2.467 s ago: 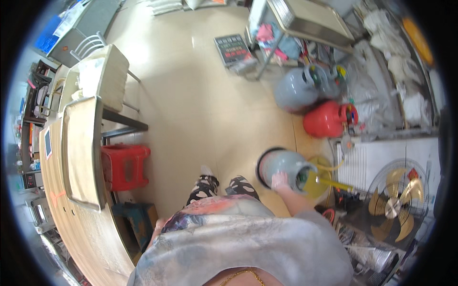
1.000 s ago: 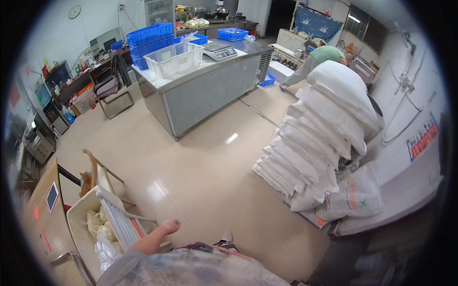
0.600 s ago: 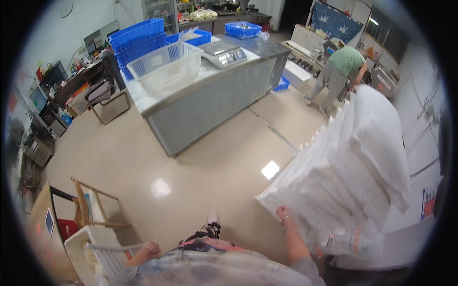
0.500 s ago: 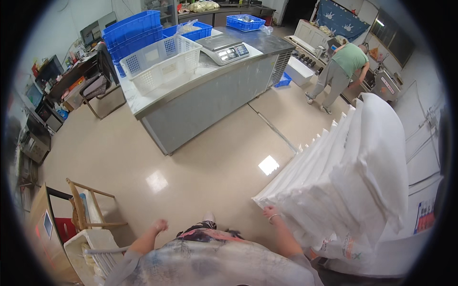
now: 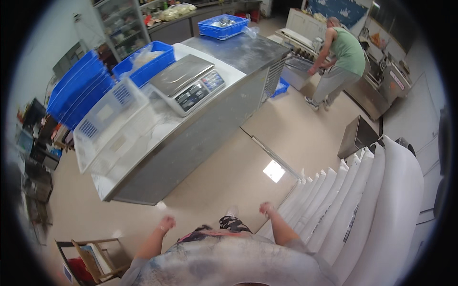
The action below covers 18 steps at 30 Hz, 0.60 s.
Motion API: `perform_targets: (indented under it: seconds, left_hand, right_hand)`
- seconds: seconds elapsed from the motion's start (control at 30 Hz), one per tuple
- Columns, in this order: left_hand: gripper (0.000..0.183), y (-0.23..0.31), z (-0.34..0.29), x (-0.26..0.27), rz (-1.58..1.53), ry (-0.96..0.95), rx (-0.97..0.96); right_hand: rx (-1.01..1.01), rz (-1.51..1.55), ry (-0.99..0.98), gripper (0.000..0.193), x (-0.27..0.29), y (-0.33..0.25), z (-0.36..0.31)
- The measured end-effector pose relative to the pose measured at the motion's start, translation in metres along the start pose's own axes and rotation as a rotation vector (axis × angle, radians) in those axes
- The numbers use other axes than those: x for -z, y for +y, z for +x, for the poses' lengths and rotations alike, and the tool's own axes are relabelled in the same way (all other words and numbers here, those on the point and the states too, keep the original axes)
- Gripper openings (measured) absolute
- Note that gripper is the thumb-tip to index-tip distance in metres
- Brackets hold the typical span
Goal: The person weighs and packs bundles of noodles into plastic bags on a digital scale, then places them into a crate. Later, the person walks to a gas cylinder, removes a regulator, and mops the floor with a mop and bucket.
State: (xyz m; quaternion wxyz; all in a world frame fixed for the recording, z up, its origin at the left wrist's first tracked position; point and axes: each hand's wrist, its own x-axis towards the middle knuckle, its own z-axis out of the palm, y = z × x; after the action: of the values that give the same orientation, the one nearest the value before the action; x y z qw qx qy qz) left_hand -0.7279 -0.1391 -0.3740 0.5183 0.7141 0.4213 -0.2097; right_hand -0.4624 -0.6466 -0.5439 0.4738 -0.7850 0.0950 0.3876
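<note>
My left hand hangs over the floor in front of my body, its fingers loosely curled with nothing showing in them. My right hand, also curled and apparently empty, has a band at its wrist. It is nearest to a tall pile of stuffed white sacks on my right; a gap seems to lie between them, though touch is hard to judge. Ahead stands a steel-sided counter bearing a digital scale, a white plastic crate and blue crates.
A person in a green top bends over a white bin beyond the counter. An open metal box stands behind the sacks. A wooden chair is at lower left. Tiled floor runs between the counter and sacks.
I have walked forward, so the counter and scale look closer and the chair has slid toward the lower edge. The person in green has straightened somewhat and turned to the white bin.
</note>
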Motion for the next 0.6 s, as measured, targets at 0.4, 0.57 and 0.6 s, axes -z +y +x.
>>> perform_targets:
  seconds: [0.4, 0.57, 0.6]
  left_hand:
    - [0.022, 0.152, 0.184, -0.030, 0.937, -0.463, 0.001]
    - [0.022, 0.479, 0.292, -0.093, 0.233, -0.029, -0.446]
    - [0.029, 0.547, 0.300, -0.105, 0.005, -0.185, -0.409]
  right_hand:
    - [-0.061, -0.213, 0.248, 0.022, 0.190, -0.254, 0.124]
    - [-0.313, 0.094, 0.311, 0.019, 0.260, -0.184, 0.113]
    - [-0.378, 0.223, 0.399, 0.015, 0.267, -0.165, 0.109]
